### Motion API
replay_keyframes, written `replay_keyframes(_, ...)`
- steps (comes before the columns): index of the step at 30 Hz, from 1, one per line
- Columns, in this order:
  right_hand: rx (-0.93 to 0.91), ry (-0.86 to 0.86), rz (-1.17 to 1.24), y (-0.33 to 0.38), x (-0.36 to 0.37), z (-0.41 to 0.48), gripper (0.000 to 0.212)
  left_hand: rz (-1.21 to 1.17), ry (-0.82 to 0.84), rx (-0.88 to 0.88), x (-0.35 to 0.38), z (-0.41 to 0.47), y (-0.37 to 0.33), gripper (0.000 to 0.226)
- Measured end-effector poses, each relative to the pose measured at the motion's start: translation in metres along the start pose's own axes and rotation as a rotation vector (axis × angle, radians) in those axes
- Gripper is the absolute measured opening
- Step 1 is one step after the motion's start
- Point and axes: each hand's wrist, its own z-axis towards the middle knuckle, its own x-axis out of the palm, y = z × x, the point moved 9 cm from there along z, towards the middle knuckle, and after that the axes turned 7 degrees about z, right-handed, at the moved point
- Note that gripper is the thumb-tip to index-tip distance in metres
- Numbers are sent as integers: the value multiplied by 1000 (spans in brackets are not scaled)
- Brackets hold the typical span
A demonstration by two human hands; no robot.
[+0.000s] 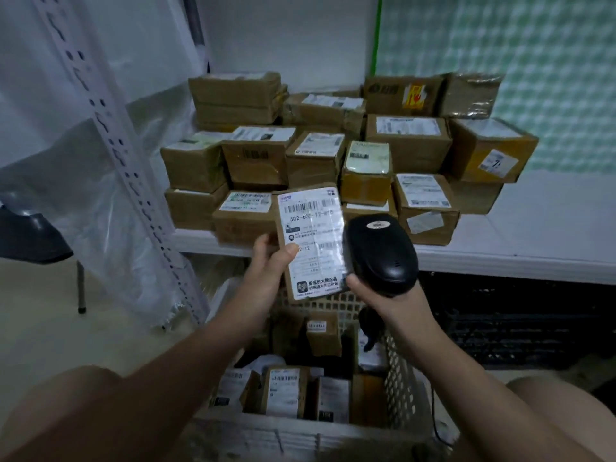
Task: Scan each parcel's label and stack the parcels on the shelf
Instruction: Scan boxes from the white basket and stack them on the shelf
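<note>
**Parcel up, scanner beside it: aim for the top barcode**

The left hand (266,261) pinches the parcel (315,261) at its lower left edge, with the thumb on the label (310,218) and the fingers behind. The right hand (376,295) is clamped round the handle of the scanner (383,251). The scanner's head overlaps the parcel's right edge, and its window is hidden.

Both hands are above the far end of the basket (403,378), which holds more parcels.

The scanner looks too close and side-on. Drawing it back and turning it squarely to the top barcode should read better. The label film glares, so a slight tilt would probably help.

Beyond the basket, the shelf (500,258) carries the stack (410,141).
</note>
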Motion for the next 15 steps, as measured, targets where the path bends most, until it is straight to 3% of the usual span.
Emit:
replay_keyframes(2,-35,-70,58,14,-13,4,44,49,62,14,28,12,-20,69)
replay_keyframes(5,-121,-167,124,45,-35,15,49,164,140,107,70,26,-60,36)
replay_keyframes(7,-193,-210,95,74,-49,27,44,223,229,199,97,32,-94,35)
replay_keyframes(11,-260,-332,-2,119,-86,65,27,344,362,430,143,45,-155,71)
replay_keyframes(13,-229,-341,-5,133,-100,89,27,497,331,537,157,63,-171,94)
replay_keyframes(15,-177,-325,-45,139,-108,113,25,705,269,612,167,81,-177,93)
